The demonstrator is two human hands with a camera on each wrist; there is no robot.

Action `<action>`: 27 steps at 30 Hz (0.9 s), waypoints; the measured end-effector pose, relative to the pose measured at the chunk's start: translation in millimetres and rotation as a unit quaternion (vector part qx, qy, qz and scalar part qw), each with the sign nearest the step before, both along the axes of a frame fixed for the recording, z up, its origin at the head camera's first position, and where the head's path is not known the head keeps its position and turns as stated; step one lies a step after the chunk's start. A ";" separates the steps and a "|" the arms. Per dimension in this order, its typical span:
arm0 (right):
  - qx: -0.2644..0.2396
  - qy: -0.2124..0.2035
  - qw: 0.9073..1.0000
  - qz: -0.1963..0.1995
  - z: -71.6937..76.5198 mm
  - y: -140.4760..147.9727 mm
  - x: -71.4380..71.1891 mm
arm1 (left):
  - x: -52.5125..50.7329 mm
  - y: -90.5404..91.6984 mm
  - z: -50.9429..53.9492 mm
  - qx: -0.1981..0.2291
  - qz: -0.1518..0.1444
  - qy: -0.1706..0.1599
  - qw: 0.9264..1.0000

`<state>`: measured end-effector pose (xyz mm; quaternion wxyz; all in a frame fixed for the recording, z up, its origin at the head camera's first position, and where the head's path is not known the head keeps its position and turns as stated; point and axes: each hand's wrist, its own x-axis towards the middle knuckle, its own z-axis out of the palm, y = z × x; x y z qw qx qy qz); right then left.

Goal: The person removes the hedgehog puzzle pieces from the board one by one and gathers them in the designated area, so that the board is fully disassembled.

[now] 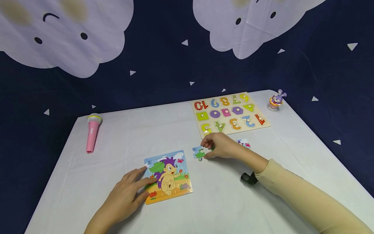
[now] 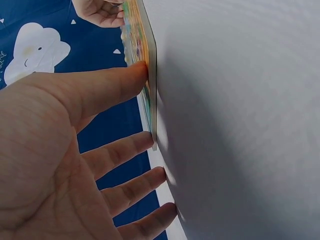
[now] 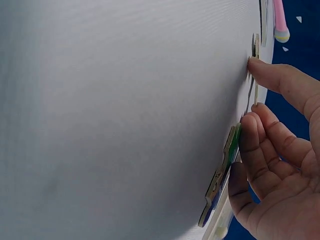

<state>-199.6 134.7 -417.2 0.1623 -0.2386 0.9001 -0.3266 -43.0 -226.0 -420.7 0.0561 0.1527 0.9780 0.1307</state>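
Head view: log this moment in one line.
left hand: touches hedgehog puzzle, left side | right hand: pinches leaf puzzle piece | number board: beyond right hand | pink microphone: far left

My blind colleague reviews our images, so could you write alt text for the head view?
A person's left hand rests on a hedgehog puzzle on a white table while the right hand holds a loose puzzle piece by its edge. Farther back are a pink microphone, left, and a number-and-shape board and small purple figure, right.
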 end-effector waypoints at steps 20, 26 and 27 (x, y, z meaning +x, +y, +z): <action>0.014 -0.002 1.000 -0.012 2.3 -0.7 0.5 | 1.3 -1.7 -1.0 0.005 -0.007 0.020 1.000; 0.018 0.000 1.000 -0.009 3.3 -1.1 1.5 | 1.3 -1.5 0.0 0.003 -0.007 0.018 1.000; 0.018 0.000 1.000 -0.009 3.4 -1.2 1.4 | 1.5 -1.6 -0.2 0.003 -0.007 0.019 1.000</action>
